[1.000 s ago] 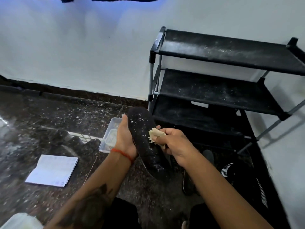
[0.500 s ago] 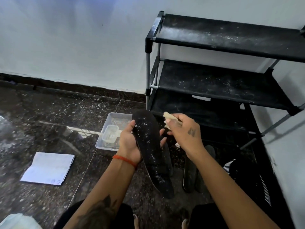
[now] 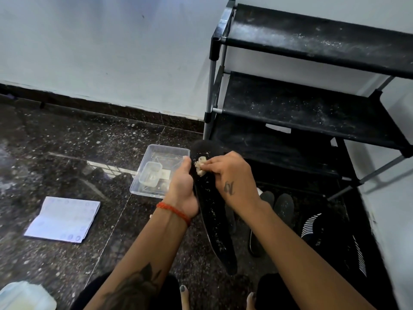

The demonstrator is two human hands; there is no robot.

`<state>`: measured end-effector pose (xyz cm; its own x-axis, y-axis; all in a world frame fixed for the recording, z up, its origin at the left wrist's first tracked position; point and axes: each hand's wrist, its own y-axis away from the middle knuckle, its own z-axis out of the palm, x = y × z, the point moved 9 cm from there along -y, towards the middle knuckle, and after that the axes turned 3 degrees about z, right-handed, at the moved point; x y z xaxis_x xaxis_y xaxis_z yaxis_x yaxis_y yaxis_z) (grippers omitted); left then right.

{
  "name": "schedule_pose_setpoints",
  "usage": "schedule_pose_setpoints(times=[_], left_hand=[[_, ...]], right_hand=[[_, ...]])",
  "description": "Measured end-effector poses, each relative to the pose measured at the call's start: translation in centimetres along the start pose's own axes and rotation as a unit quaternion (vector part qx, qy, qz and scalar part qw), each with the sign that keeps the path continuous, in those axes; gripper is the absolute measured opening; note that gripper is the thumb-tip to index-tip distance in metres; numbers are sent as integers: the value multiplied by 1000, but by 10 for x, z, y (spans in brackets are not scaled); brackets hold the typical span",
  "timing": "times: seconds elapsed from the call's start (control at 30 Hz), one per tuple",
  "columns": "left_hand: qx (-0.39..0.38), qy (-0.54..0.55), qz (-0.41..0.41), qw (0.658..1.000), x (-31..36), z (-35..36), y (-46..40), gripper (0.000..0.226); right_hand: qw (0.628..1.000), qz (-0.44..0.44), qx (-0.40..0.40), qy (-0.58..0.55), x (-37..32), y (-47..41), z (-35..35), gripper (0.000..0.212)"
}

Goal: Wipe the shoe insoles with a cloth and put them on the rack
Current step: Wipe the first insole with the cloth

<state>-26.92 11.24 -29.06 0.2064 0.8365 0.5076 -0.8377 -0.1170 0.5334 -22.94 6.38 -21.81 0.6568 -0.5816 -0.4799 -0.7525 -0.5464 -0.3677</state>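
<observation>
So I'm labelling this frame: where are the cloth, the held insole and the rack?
cloth [image 3: 200,168], head view, on the crumpled wad.
held insole [image 3: 218,229], head view, on its speckled middle.
rack [image 3: 301,108], head view, on the middle shelf.

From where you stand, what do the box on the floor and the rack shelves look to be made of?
The box looks like clear, glossy plastic: the floor shows through its walls. The rack shelves look like matte black fabric or thin sheet, dusted white, on grey metal-looking tubes with black plastic joints; I cannot be sure.
</observation>
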Motion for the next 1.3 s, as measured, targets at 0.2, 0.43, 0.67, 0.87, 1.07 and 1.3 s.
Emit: schedule_pose_setpoints(times=[0.2,0.43,0.67,0.87,1.07,1.3], left_hand=[[4,-21,-42,999,-8,3,-1,68],[22,-49,0,999,-2,-3,-9,69],[17,-31,-56,998,-10,5,-6,68],[-16,-43,-8,999,-1,12,-7,56],[-14,-64,-34,997,-4,9,-8,64],[-10,-44,-40,998,-3,10,-8,58]], right_hand=[[988,123,93,-12,37,-8,-31,30],[999,7,2,-47,-5,4,5,26],[984,165,59,-20,61,-13,-26,27],[998,22,35,-45,2,-9,-16,24],[997,74,-5,9,38,-13,-3,25],[991,74,104,-40,30,-13,-30,24]])
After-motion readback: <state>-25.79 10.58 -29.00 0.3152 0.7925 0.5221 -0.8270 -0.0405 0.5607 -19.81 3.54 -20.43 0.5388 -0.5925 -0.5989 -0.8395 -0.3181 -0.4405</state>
